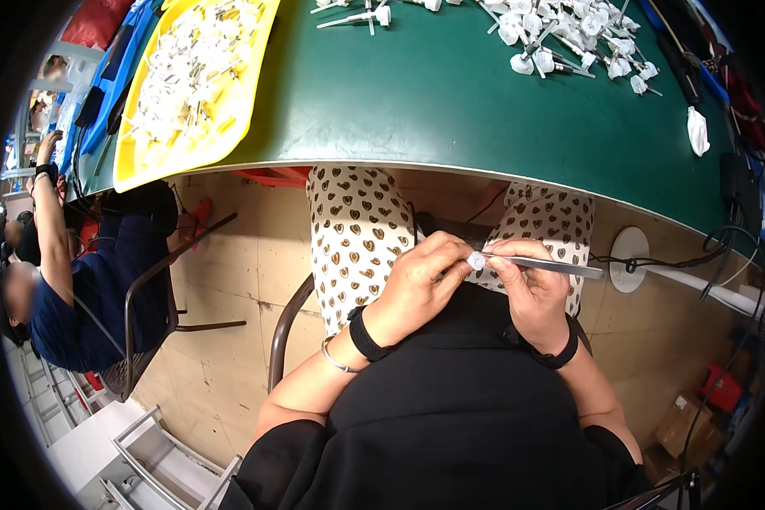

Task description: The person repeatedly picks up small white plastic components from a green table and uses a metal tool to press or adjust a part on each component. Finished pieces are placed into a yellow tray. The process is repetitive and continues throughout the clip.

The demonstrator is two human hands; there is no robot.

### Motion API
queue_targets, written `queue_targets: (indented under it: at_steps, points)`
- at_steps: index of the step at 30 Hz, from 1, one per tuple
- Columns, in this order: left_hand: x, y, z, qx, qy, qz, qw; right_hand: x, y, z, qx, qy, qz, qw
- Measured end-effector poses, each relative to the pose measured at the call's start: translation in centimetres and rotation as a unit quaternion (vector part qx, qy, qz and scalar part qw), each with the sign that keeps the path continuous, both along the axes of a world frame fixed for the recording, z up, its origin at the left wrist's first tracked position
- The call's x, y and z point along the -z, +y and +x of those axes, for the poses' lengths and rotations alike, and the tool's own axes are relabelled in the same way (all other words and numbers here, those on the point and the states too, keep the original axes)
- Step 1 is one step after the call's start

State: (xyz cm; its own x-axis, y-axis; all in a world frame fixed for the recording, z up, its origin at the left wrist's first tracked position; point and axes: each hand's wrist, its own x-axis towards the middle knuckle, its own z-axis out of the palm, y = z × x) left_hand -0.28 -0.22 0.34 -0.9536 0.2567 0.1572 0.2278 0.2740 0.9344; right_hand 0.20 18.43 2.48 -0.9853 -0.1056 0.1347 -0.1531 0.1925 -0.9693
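Above my lap, just off the table's front edge, both hands meet at one small part. My left hand (429,280) pinches a small white plastic piece (476,261) between thumb and fingertips. In my right hand (531,289) is a slim grey metal tool that looks like tweezers (561,266), its blunt end pointing right. The tool's tip reaches the white piece, and fingers partly hide that contact. Similar white plastic pieces with thin metal pins lie in a loose pile (569,34) at the far right of the table.
A yellow tray (248,110) full of small white parts stands on the green table (382,110) at the left. A crumpled white scrap (697,132) lies near the right edge, beside black cables (722,246). Another person (102,289) sits on a chair at my left.
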Motion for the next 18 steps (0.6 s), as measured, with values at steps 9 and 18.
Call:
queue_targets:
  at_steps: [9,18]
  points:
    - [0.19,0.02,0.15,0.005,0.001,-0.004,1.000,-0.04,0.17,0.01,-0.003,0.004,0.015,1.000]
    - [0.21,0.12,0.18,0.003,0.002,-0.009,1.000,-0.24,0.25,-0.24,-0.019,0.023,0.039,0.999]
